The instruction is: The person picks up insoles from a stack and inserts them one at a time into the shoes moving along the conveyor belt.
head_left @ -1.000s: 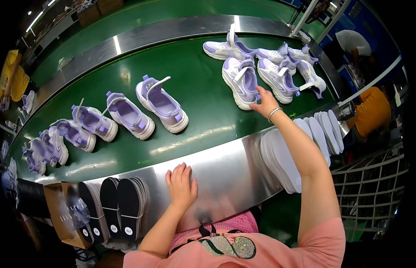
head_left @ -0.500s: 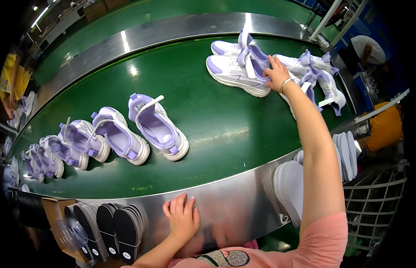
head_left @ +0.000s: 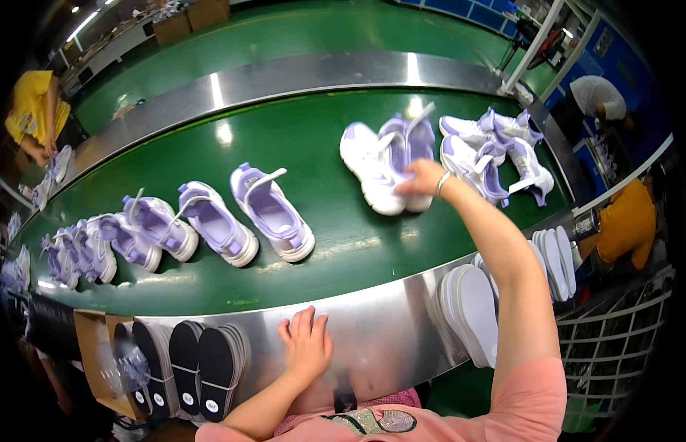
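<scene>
My right hand (head_left: 424, 180) reaches out over the green belt (head_left: 365, 258) and grips the heel end of a white and lavender sneaker (head_left: 374, 171). A second sneaker (head_left: 418, 140) lies close against it on its right side; both look blurred, toes pointing away from me. Fingers apart, my left hand (head_left: 308, 342) rests on the metal ledge (head_left: 372, 317) at the near side and holds nothing. Left of the gripped pair, a single sneaker (head_left: 273, 214) ends a row of several like it (head_left: 218, 225), heels toward me.
More sneakers (head_left: 476, 162) cluster at the belt's right end. Stacked white insoles (head_left: 468, 313) stand on the ledge by my right arm, bundled black insoles (head_left: 220, 368) beside a cardboard box (head_left: 92, 346) at left. People work at far left (head_left: 37, 110) and right (head_left: 627, 221).
My right hand has drawn the sneaker heels nearer, turning the pair from toes-left to toes pointing away. The left hand stays on the ledge. The whole view has shifted slightly.
</scene>
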Demonstrator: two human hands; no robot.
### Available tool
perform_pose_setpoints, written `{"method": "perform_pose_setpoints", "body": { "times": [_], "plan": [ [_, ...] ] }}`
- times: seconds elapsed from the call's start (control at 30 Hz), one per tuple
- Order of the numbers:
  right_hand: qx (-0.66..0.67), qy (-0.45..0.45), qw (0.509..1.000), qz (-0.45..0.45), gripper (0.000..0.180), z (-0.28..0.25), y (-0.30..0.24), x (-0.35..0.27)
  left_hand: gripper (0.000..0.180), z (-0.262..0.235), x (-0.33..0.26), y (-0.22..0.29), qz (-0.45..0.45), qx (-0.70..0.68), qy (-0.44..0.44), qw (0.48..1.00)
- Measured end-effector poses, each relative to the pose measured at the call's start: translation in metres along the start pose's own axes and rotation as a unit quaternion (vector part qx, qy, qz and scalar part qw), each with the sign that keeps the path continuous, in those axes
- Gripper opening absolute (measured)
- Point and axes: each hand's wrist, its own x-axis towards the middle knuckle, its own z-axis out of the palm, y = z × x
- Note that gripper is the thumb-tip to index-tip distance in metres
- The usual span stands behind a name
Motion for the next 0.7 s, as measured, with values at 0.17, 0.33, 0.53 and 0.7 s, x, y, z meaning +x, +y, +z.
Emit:
{"method": "perform_pose_setpoints", "body": {
  "times": [0.17, 0.33, 0.53, 0.7],
  "plan": [
    [0.078, -0.135, 0.988, -0.02, 0.062, 0.011, -0.081, -0.116, 0.038, 0.007, -0.003, -0.006, -0.019, -0.109, 0.037, 0.993],
    [-0.043, -0.127, 0.986, -0.1, 0.052, 0.064, -0.123, -0.238, 0.085, -0.001, -0.01, 0.024, -0.082, -0.301, 0.094, 0.945],
    [-0.027, -0.041, 0.985, -0.166, 0.042, 0.081, -0.135, -0.32, 0.087, 0.008, -0.06, 0.04, -0.065, -0.295, 0.061, 0.951],
    [0.568, -0.147, 0.728, -0.355, 0.033, 0.04, -0.208, -0.39, 0.078, 0.035, -0.07, 0.023, -0.111, -0.333, 0.079, 0.933]
  ]
}}
